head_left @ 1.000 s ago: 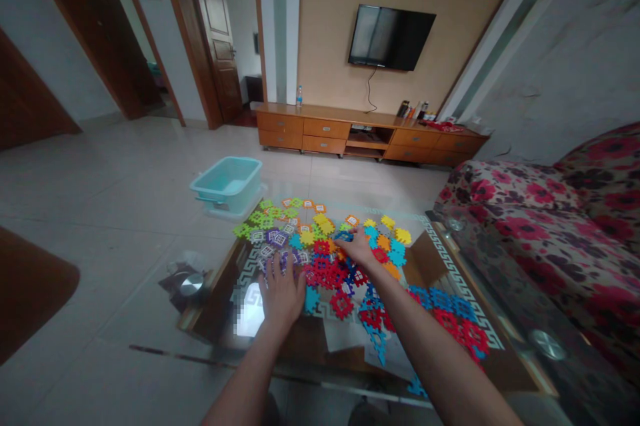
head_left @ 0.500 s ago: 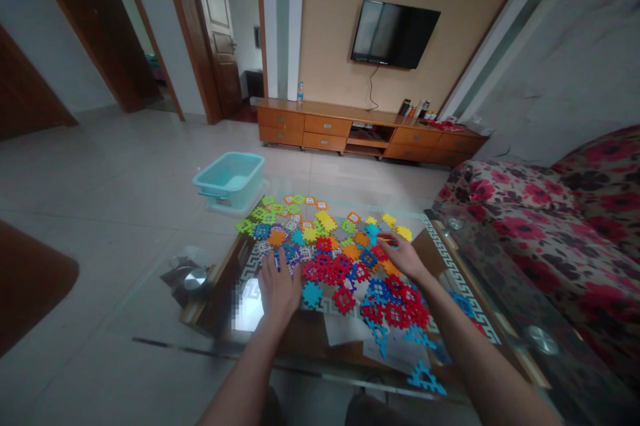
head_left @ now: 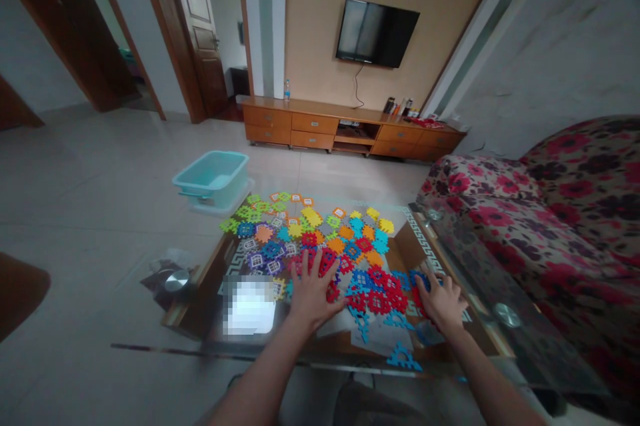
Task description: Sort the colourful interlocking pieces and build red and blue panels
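Many plastic interlocking building pieces lie spread over a glass coffee table point(head_left: 320, 367). My left hand point(head_left: 314, 289) is open, its fingers spread over red pieces around the table's middle. At the right side, my right hand point(head_left: 444, 303) rests with fingers apart, touching or just above a blue piece point(head_left: 418, 277) and red ones partly hidden under it. Between my hands sits a cluster of red pieces point(head_left: 379, 301). Blue triangular pieces point(head_left: 404, 356) lie near the front edge. Farther back are orange pieces point(head_left: 345, 233), yellow pieces point(head_left: 313, 216) and green pieces point(head_left: 250, 213).
A light-blue plastic bin point(head_left: 213, 179) stands beyond the table's far left corner. To the right is a flowered sofa point(head_left: 480, 213). A wooden TV cabinet point(head_left: 313, 123) runs along the far wall below a television point(head_left: 377, 33). A bright blurred patch point(head_left: 250, 306) shows at the front left.
My left hand has moved right, from the purple pieces onto the red ones. My right hand has come nearer and right, from the far orange pieces to the right side. The view has shifted slightly.
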A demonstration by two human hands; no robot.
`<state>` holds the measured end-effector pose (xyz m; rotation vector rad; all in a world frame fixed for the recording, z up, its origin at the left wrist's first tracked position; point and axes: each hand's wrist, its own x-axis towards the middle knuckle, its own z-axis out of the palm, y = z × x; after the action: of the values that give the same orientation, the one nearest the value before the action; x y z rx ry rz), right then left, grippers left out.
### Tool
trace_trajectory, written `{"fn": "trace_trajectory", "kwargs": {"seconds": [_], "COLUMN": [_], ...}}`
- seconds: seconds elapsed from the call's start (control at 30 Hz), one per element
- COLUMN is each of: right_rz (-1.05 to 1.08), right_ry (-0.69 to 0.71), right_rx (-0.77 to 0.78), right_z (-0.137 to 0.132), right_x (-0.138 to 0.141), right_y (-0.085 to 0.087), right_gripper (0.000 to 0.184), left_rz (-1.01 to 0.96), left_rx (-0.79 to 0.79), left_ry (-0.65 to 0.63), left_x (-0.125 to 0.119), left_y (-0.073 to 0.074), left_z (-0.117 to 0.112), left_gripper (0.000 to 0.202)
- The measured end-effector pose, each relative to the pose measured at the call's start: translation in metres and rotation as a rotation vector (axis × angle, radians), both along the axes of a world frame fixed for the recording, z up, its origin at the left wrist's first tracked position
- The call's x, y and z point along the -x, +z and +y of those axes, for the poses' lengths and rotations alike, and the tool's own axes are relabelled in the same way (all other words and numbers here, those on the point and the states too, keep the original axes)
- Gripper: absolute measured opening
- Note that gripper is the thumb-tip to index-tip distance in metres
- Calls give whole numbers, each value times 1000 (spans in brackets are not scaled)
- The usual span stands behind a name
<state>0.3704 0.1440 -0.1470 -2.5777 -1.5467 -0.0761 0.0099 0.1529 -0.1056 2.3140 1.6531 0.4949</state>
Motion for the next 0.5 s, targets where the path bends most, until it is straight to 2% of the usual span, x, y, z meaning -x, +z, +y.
{"fn": "trace_trajectory", "kwargs": {"seconds": [0.1,0.3,0.43,0.5], "right_rz": [22,14,15,63], "right_ry": [-12,29,88,93], "right_rx": [-16,-57,-178,-181], "right_z": [6,11,14,16], "right_x": [4,4,9,11], "right_y": [6,7,7,8], "right_gripper": [55,49,48,48], "left_rz": [3,43,86,94], "left_rx": [-17,-46,-90,-113], "left_ry": [-42,-4,55,93], "left_x": [-7,0,10,16], "left_y": [-6,-15,-15,-14], "left_z": [-1,3,11,16], "left_gripper": [73,52,47,46]}}
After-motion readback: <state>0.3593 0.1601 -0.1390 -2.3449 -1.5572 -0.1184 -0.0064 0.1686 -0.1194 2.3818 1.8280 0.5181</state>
